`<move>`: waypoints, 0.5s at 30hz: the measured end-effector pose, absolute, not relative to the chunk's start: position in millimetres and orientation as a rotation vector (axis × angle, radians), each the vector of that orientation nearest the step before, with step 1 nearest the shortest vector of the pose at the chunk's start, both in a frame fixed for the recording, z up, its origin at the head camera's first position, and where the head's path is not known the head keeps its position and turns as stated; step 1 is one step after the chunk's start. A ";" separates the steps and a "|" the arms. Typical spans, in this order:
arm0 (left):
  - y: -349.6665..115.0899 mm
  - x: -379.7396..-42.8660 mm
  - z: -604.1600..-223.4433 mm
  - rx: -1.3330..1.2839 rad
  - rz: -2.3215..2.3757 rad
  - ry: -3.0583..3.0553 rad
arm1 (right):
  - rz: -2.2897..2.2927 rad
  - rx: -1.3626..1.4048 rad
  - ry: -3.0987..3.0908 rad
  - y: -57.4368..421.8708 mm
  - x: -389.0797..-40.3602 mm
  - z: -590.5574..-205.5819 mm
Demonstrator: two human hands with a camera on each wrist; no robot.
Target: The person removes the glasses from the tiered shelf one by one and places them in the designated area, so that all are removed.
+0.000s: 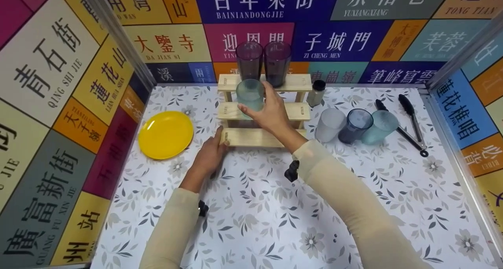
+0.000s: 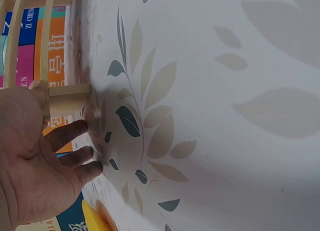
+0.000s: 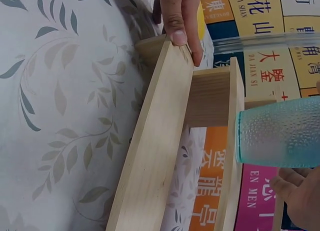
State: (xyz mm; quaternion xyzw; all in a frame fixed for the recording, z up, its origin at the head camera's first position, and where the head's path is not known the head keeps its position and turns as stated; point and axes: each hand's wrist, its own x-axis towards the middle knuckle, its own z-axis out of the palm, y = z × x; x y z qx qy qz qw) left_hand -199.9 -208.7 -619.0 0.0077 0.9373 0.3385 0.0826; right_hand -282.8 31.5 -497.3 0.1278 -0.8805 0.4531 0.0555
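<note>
A three-step wooden rack (image 1: 263, 137) stands on the table. At its middle step, my right hand (image 1: 271, 113) holds a pale teal tumbler (image 1: 250, 94) between thumb and fingers. In the right wrist view the textured teal tumbler (image 3: 277, 133) is upright with its base right at the step; part of the right hand (image 3: 302, 196) is cut off by the frame. My left hand (image 1: 210, 153) holds the left end of the lowest step. The thumb lies on top of the board, while the other fingers of the left hand (image 2: 47, 161) reach down beside it. Two purple tumblers (image 1: 249, 60) stand on the top step.
Right of the rack are a frosted white tumbler (image 1: 331, 125), a dark blue tumbler (image 1: 355, 126) and another teal tumbler (image 1: 379, 127). A small black-capped jar (image 1: 316, 94) stands behind them, black-tipped tongs (image 1: 412, 123) farther right. A yellow plate (image 1: 166, 135) lies left. Printed walls enclose the table.
</note>
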 end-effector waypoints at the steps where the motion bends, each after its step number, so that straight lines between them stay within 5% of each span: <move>1: -208.6 -200.1 -619.0 0.024 1.009 2.801 | 1.367 0.373 -2.671 30.1 -283.4 -497.1; 15: -207.9 -199.6 -619.8 0.015 1.007 2.809 | 1.331 0.315 -2.619 18.4 -289.4 -502.2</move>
